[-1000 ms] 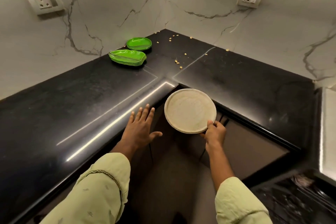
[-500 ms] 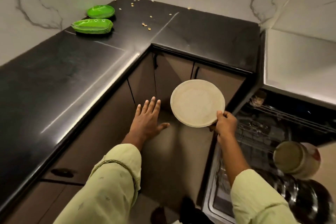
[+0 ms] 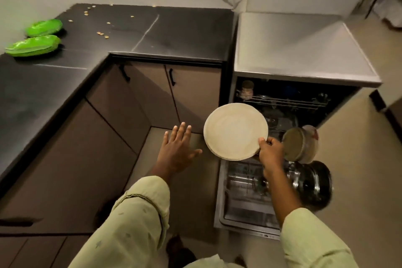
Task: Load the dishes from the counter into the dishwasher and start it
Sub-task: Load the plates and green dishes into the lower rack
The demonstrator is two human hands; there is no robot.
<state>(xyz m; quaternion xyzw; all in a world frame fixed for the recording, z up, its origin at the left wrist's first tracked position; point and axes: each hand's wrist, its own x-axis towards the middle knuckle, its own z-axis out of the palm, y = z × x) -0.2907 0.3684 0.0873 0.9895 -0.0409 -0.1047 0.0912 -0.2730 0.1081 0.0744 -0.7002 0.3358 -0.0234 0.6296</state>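
My right hand [image 3: 270, 152] pinches the near rim of a round cream plate [image 3: 235, 130], held flat in the air at the left edge of the open dishwasher [image 3: 280, 98]. My left hand [image 3: 177, 150] hovers beside it with fingers spread, holding nothing. In the pulled-out lower rack [image 3: 241, 183] sit a tan pot [image 3: 301, 145] on its side and shiny steel vessels [image 3: 311, 183]. A leaf-shaped green plate stack [image 3: 33, 45] and a round green plate [image 3: 44, 27] rest on the black counter [image 3: 65, 76] far left.
Crumbs [image 3: 102, 33] dot the counter's back corner. Brown cabinet doors [image 3: 191, 93] with black handles fill the corner below. The dishwasher's steel top [image 3: 300, 48] lies to the right. Its upper rack [image 3: 282, 100] holds a small jar [image 3: 247, 88].
My view has swung right from the counter to the open dishwasher. My right hand carried the cream plate rightwards to the racks, and my left hand followed, still spread.
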